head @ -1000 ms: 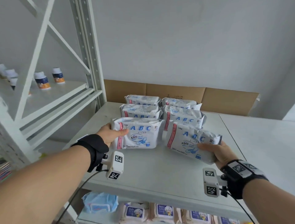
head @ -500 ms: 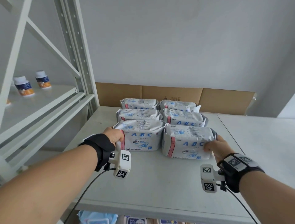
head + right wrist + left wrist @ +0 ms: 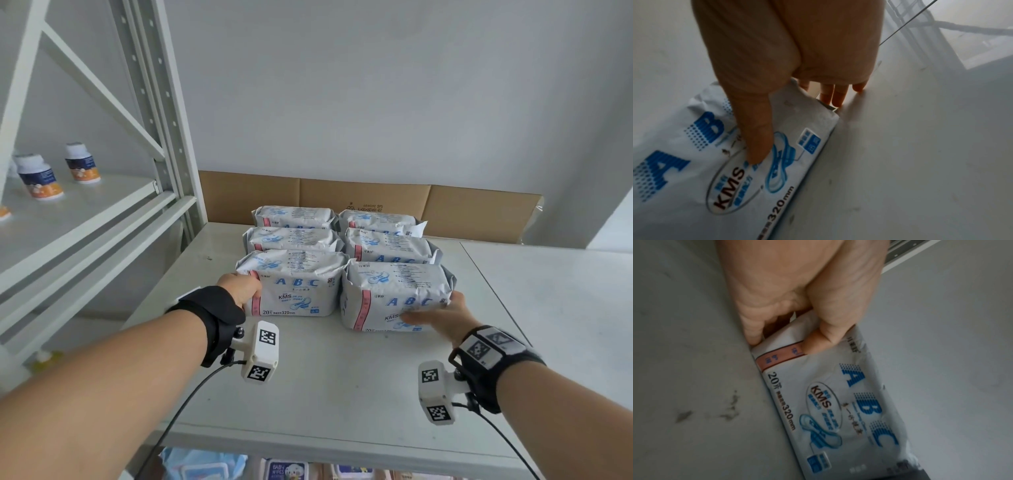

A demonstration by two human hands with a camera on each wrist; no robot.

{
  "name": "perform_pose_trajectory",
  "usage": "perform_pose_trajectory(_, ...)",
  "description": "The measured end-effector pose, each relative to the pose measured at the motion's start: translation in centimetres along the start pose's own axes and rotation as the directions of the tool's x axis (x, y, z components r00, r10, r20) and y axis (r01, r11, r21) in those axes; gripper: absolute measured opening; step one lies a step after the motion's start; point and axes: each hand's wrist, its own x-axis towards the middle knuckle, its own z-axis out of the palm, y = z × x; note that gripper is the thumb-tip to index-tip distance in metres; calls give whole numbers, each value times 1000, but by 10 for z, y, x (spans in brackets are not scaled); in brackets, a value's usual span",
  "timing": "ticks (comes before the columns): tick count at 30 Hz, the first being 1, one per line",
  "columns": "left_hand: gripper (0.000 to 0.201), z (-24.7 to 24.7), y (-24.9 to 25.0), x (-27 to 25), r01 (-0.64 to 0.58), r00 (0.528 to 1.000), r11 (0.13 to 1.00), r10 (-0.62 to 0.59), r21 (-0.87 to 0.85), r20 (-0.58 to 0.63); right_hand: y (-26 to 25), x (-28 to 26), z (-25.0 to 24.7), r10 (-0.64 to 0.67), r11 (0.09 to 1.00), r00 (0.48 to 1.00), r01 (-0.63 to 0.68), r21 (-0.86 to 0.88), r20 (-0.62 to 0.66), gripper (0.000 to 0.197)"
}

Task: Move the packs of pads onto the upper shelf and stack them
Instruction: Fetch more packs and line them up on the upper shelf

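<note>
Six white "ABC" packs of pads stand in two columns on the grey upper shelf point(image 3: 325, 377). My left hand point(image 3: 239, 291) grips the left end of the front left pack point(image 3: 294, 284). In the left wrist view the left hand point(image 3: 797, 288) has its thumb on the pink band of that pack point(image 3: 828, 402), fingers curled behind. My right hand point(image 3: 442, 315) holds the right end of the front right pack point(image 3: 394, 291). The right wrist view shows the right hand point(image 3: 787, 40) with its thumb across the pack's point(image 3: 694, 162) front and its fingers behind the end, tips at the shelf.
Flat cardboard point(image 3: 479, 212) leans on the wall behind the packs. A metal upright point(image 3: 161, 113) stands at the left, with bottles point(image 3: 39, 176) on the neighbouring shelf. Another shelf board point(image 3: 565, 308) adjoins on the right. Baby wipes packs point(image 3: 286, 471) lie on the shelf below.
The front right pack, held tilted in the air a second ago, now stands on the shelf beside the front left one. My right thumb has slid across its front face.
</note>
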Motion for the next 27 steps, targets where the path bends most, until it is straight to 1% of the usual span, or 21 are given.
perform_pose_trajectory(2,44,1,-3,0,1,1000,1000,-1,-20,-16,2,-2,1,12,1000,1000,-12,-13,-24,114)
perform_pose_trajectory(4,42,3,-6,0,1,999,1000,-2,-31,-34,3,-5,3,14,1000,998,-15,-22,-54,114)
perform_pose_trajectory(8,39,8,-11,2,-13,998,1000,12,-13,-68,4,-12,5,28,1000,998,-29,-4,-62,106)
perform_pose_trajectory(11,24,11,-13,0,-21,995,999,24,32,-93,6,-21,2,66,998,996,-65,12,-63,107)
perform_pose_trajectory(12,21,11,-13,-2,-18,995,999,23,45,-101,7,-25,1,75,997,995,-75,10,-72,107)
perform_pose_trajectory(15,23,12,-19,-4,-38,994,997,44,64,-99,10,-35,-1,84,996,992,-84,5,-91,101)
perform_pose_trajectory(17,22,12,-25,-9,-37,993,996,46,83,-110,12,-41,-4,71,997,995,-71,11,-64,92)
perform_pose_trajectory(19,17,12,-32,-21,-12,991,994,27,106,-135,13,-48,-10,44,999,999,-44,18,-25,83)
perform_pose_trajectory(21,9,15,-38,-38,-12,985,992,33,124,-167,15,-53,-19,12,999,1000,-12,32,-1,75)
perform_pose_trajectory(22,12,18,-40,-47,-22,983,991,45,131,-179,17,-55,-23,-5,999,1000,5,41,5,72)
perform_pose_trajectory(23,14,23,-43,-60,-33,980,990,59,135,-190,20,-59,-31,-26,998,1000,25,52,18,69)
perform_pose_trajectory(25,7,33,-45,-90,-83,972,987,111,138,-206,26,-65,-46,-61,995,997,56,84,48,66)
perform_pose_trajectory(27,15,45,-49,-123,-148,960,980,174,131,-218,36,-74,-64,-92,990,991,81,119,93,64)
